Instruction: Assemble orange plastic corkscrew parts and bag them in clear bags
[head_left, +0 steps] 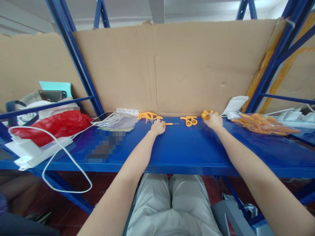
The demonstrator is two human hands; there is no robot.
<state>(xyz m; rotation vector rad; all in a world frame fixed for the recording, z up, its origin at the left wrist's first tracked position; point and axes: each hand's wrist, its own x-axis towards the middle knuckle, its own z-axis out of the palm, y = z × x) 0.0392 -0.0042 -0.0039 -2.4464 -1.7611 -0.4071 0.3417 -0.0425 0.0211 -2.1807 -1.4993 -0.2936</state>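
Note:
On the blue shelf, my left hand [158, 127] is closed around one end of a corkscrew screw [169, 124], an orange ribbed shaft with a thin metal spiral pointing right. Just behind that hand lies a row of similar orange pieces [149, 116], metal spirals hanging from several of them. Farther right, my right hand [213, 121] has its fingers closed on orange plastic pieces [204, 114] by the cardboard; their exact shape is partly hidden. Between the hands sit orange corkscrew bodies [191, 121] with round, ring-like ends facing me.
A bag of orange parts [264, 124] lies at the right, beside a white packet [235, 105]. At left are a clear plastic bag [120, 122], a red bag [54, 126] and a white power strip [46, 152] with a looping cable. Cardboard [197, 65] walls the back.

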